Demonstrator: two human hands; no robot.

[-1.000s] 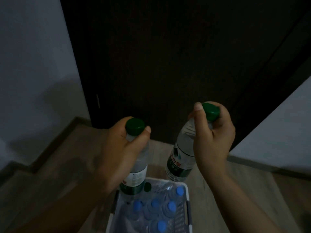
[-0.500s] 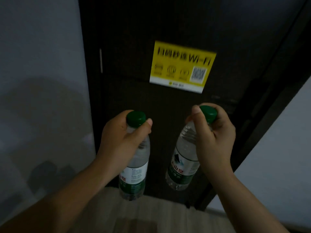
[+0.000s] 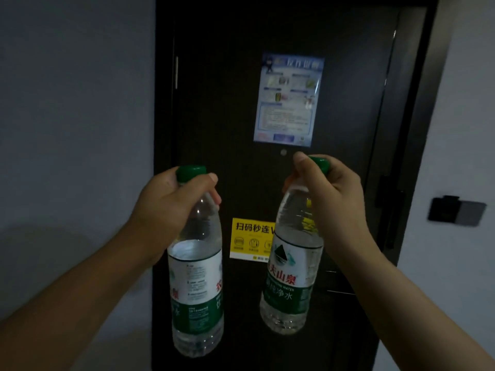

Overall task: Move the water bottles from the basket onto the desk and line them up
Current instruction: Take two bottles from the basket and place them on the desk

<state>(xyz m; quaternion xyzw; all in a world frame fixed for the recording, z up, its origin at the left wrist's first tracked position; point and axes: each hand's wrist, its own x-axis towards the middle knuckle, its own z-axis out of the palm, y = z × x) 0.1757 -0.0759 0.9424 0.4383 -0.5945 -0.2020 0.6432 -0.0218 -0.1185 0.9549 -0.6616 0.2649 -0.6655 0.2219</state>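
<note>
While a dark door [image 3: 227, 116] fills the far view, two water bottles are held up, apart. Left bottle [image 3: 197, 277] is gripped at neck by left hand [image 3: 168, 207]; right bottle [image 3: 292, 274], tilted, by right hand [image 3: 332, 199] w/ fingers round its green cap [image 3: 320, 163].

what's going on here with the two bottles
A person is carrying two water bottles, one in each hand, gripped near the green caps. The left hand holds the left bottle hanging nearly upright; the right hand holds the right bottle tilted a little. They face a dark door with a blue notice and a yellow sticker on it. Neither basket nor desk is in view, so neither bottle is set down yet.
</note>
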